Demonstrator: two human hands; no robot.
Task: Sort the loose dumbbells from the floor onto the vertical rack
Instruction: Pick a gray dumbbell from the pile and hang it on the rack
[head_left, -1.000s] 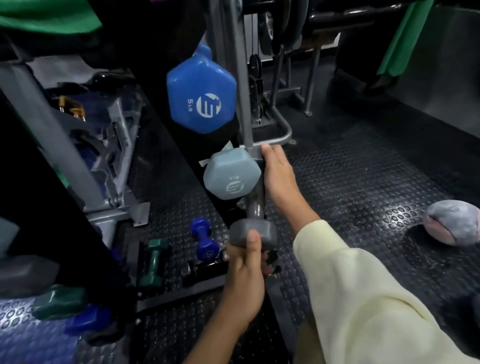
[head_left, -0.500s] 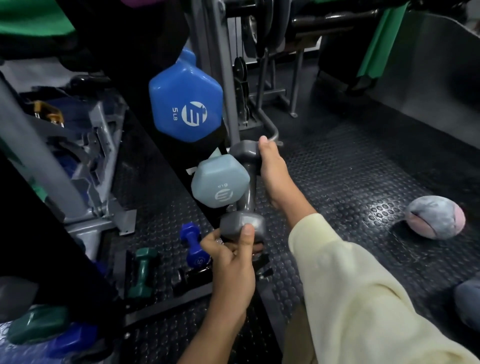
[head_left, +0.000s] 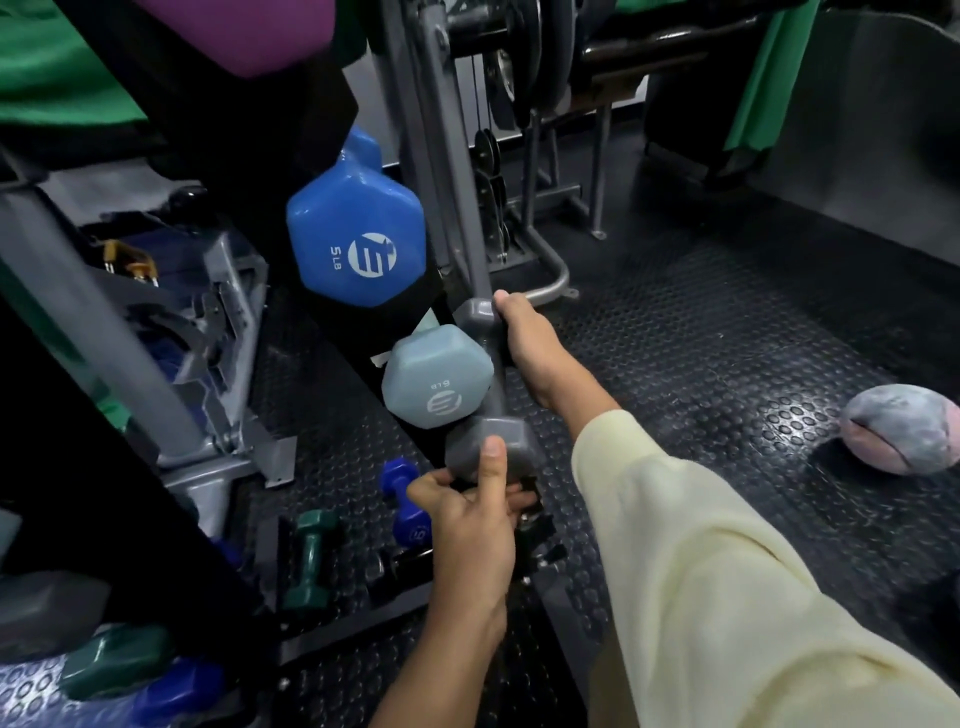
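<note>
I hold a grey dumbbell with both hands, low against the black vertical rack. My left hand grips its near head from below, thumb pressed on the face. My right hand wraps its far head and handle. On the rack sit a pale blue 8 lb dumbbell, touching the grey one, and above it a bright blue 5 lb dumbbell. A small blue dumbbell and a green dumbbell lie on the floor by the rack's base.
More green, blue and grey dumbbells rest at the lower left. A grey machine frame stands left. A weight-plate stand is behind the rack. A soft grey-pink ball lies on the studded rubber floor at right.
The view has shifted so the rack and hands sit lower and closer. My hands keep the same hold on the grey dumbbell, which stays beside the pale blue one.
</note>
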